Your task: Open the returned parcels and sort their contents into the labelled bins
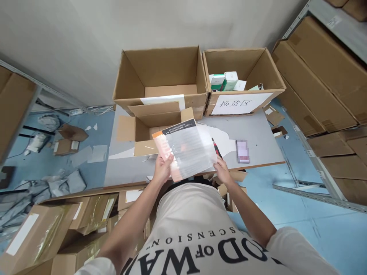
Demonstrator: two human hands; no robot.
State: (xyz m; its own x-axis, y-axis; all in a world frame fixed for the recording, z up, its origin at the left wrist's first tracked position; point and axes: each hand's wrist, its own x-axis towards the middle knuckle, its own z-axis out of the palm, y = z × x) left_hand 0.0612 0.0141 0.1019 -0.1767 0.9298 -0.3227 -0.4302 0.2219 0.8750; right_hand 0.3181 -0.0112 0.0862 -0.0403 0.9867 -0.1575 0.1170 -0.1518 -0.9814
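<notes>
A flat, book-like item (180, 151) with a black and orange printed cover sits in a frosted, translucent plastic sleeve, tilted above the table. My left hand (164, 168) is closed on its lower left edge, the thumb lying on top. At the right end of the sleeve, my right hand (223, 170) pinches the plastic. A red and black cutter-like tool (216, 148) shows just beyond my right hand, partly covered by the sleeve. Behind the item stands a small open carton (146, 148), its flaps folded out; the item hides part of it.
At the back of the table (126, 172) stand a large open carton (132, 76) and another carton (243, 103) holding several small boxes. A pixelated rectangular thing (243, 151) lies to the right. Taped cartons (54, 225) crowd the lower left; shelving with boxes (323, 76) flanks the right.
</notes>
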